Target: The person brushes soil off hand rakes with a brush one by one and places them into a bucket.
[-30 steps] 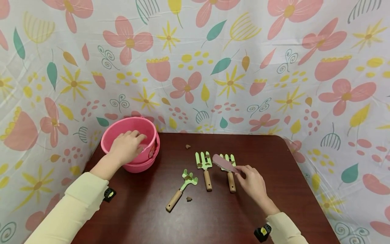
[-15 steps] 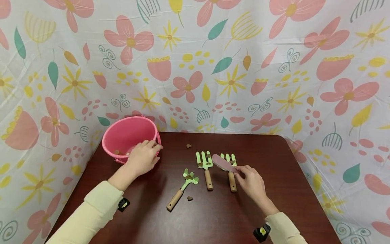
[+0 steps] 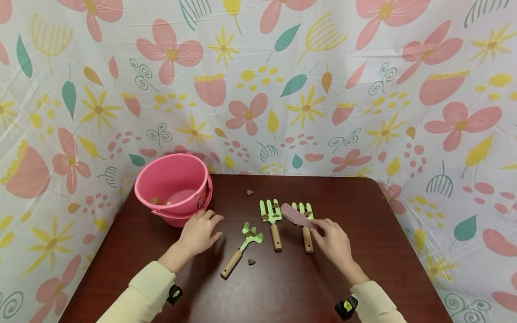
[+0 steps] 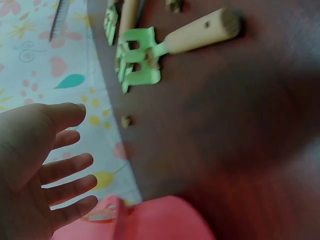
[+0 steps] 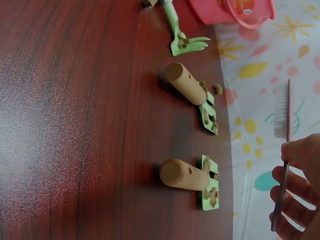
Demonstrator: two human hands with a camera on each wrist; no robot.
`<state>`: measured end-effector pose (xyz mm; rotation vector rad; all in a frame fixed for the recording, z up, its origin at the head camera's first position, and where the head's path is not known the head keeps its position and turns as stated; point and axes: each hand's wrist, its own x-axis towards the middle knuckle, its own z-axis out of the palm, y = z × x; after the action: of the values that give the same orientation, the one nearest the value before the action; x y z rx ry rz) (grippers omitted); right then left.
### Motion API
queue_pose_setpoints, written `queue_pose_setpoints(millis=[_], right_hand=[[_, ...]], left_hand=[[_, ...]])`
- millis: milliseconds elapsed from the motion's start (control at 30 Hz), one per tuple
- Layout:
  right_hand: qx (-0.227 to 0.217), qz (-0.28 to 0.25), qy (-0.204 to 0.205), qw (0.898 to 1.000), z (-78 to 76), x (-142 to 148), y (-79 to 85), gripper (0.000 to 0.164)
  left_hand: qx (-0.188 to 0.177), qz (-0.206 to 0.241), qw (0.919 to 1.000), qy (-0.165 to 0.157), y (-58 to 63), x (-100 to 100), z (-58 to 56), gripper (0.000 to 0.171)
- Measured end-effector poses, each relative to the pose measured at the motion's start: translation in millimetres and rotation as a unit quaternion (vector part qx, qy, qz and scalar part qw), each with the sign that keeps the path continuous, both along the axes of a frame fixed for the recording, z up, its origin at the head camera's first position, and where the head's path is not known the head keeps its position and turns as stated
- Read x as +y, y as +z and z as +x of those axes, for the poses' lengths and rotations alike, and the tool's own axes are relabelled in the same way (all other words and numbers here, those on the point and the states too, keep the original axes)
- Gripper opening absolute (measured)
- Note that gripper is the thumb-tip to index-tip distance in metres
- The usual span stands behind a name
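Observation:
My right hand (image 3: 334, 240) grips a pink brush (image 5: 287, 115) with white bristles, held above the right garden fork. My left hand (image 3: 199, 233) hovers in front of the pink bucket (image 3: 171, 179), its fingers spread and holding nothing. Closest to it on the table lies a green hand rake (image 4: 142, 57) with a wooden handle. Two green garden forks, the left fork (image 3: 272, 224) and the right fork (image 3: 307, 242), lie side by side, brown clumps on their tines. Inside the bucket a few brown bits show.
The pink bucket stands at the table's back left corner, seemingly nested in another pink one. Loose brown clumps lie on the dark table (image 3: 343, 197), one brown clump (image 3: 251, 262) near the rake and another clump (image 3: 249, 192) farther back. A flowered cloth (image 3: 258, 89) hangs behind.
My left hand has come out of the bucket, past its rim, and moved right and toward me, fingers now apart. The right hand with the brush stays nearly still.

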<state>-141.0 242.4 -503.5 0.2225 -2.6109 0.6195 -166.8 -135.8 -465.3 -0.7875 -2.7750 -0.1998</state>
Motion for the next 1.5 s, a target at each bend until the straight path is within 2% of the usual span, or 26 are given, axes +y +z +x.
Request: queue_pose_setpoints(millis=[133,333,700,1000,1200,1367,1500], right_hand=[[-0.004,0.004,-0.003,1.000,0.1,0,-1.1,0.024],[-0.008,0.000,0.003,1.000,-0.2,-1,-1.3,0.024],[-0.012,-0.006,0.003,1.000,0.8,-3,0.3,0.025],[-0.004,-0.004,0.002,1.000,0.5,-4,-0.4,0.025],[0.002,-0.007,0.001,1.000,0.5,-5,-1.5,0.025],[0.010,-0.009,0.000,1.000,0.5,-8,-1.3,0.025],[0.014,-0.010,0.001,1.000,-0.1,-8,-1.8,0.025]], left_hand=[[-0.030,0.004,0.9995,0.010,-15.3,1,5.6,0.041],[-0.062,-0.004,0.9978,0.022,-31.1,5,10.6,0.042],[-0.090,0.003,0.9949,0.045,-58.9,17,17.6,0.048],[-0.098,0.007,0.9939,0.050,-73.0,29,23.7,0.047],[-0.113,0.015,0.9914,0.065,-83.3,39,27.8,0.049],[-0.109,0.015,0.9913,0.072,-92.3,45,30.1,0.048],[-0.105,0.017,0.9913,0.077,-95.0,48,31.8,0.046]])
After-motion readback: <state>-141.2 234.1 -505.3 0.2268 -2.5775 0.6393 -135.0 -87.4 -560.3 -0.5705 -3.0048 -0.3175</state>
